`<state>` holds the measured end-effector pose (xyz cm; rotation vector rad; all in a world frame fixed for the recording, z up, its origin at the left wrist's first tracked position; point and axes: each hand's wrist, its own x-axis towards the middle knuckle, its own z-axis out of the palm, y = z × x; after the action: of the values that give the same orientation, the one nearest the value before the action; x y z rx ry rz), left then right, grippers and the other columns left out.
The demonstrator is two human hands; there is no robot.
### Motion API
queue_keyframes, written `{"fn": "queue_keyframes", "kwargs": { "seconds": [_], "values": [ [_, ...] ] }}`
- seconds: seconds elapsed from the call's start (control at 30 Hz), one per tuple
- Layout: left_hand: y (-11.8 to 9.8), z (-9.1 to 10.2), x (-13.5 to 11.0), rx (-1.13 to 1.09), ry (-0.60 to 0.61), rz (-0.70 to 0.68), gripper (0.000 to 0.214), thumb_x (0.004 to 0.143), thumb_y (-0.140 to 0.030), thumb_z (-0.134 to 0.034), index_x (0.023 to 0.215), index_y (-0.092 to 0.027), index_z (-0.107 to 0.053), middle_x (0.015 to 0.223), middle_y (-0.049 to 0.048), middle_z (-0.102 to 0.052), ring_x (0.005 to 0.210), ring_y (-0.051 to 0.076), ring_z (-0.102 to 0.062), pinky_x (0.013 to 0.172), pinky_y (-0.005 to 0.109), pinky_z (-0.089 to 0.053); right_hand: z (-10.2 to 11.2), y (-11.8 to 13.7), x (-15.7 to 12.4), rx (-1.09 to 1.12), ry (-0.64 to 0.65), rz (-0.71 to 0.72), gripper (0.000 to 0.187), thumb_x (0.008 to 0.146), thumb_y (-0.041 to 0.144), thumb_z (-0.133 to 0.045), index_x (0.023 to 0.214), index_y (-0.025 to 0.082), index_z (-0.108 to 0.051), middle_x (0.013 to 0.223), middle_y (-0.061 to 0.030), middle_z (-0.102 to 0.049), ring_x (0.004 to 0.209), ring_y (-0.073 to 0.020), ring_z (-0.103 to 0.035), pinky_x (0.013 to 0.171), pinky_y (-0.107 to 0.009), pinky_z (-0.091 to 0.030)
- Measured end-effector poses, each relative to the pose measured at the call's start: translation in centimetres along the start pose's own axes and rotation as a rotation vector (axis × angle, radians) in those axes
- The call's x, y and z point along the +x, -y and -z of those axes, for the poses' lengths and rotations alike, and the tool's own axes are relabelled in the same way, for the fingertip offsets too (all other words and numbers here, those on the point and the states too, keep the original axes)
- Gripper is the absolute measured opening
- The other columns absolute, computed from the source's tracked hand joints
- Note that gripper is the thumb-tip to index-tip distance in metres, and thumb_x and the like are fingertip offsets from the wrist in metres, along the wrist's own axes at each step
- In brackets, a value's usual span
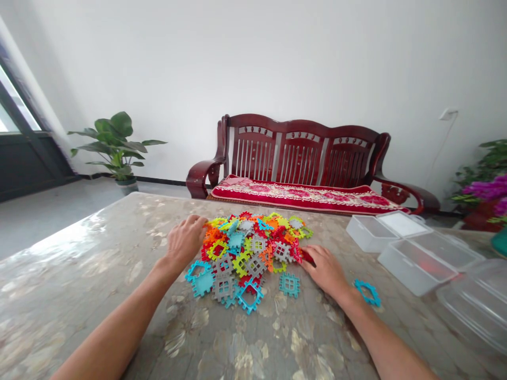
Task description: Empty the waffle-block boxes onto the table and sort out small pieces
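A heap of plastic interlocking tiles [255, 244] in red, orange, lime, grey and blue lies in front of me on the table. At its left edge, my left hand [187, 236] rests palm inward, fingers stretched against the orange tiles; its fingertips are partly hidden. My right hand [325, 268] lies at the right edge with thumb and fingers apart. A red tile [306, 257] shows between them, touching the heap. Toward me, a blue window-pattern tile [289, 285] lies slightly apart. Another blue tile [367, 293], a frame with an open middle, lies beyond my right wrist.
Clear plastic boxes [420, 264] stand on the right of the patterned table [245, 353], one with something red inside. A clear lid-like piece [475, 301] lies nearer. Beyond the table are a wooden bench [303, 150], a potted plant [119, 145] and purple flowers [487, 190].
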<state>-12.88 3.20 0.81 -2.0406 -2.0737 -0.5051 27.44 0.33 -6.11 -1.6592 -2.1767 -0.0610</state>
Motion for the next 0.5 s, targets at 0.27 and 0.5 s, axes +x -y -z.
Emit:
{"fn": "queue_keyframes", "kwargs": {
  "seconds": [0.27,0.5],
  "values": [
    [-3.0,1.1,-2.9,-0.146,-0.085,-0.311,0.035,0.099,-0.043,-0.043,0.118,-0.027,-0.067,0.125,0.0076,-0.065,0.112,0.025,-0.06,0.099,0.041,-0.047,0.1,0.1,0.1,-0.003,-0.038,-0.064,0.053,0.088,0.037,-0.06,0.138,0.021,-0.055,0.14,-0.0129,-0.056,0.128,-0.0291,-0.05,0.106,-0.046,-0.04],
    [-7.4,1.4,-7.7,-0.339,0.234,-0.823,0.076,0.073,-0.068,-0.07,0.139,-0.036,-0.05,0.142,0.0058,-0.054,0.122,0.027,-0.054,0.1,0.042,-0.046,-0.1,1.4,0.3,-0.041,0.077,0.003,0.054,0.091,0.046,-0.057,0.14,0.023,-0.052,0.143,-0.0133,-0.055,0.131,-0.0302,-0.049,0.104,-0.047,-0.039]
  ]
}}
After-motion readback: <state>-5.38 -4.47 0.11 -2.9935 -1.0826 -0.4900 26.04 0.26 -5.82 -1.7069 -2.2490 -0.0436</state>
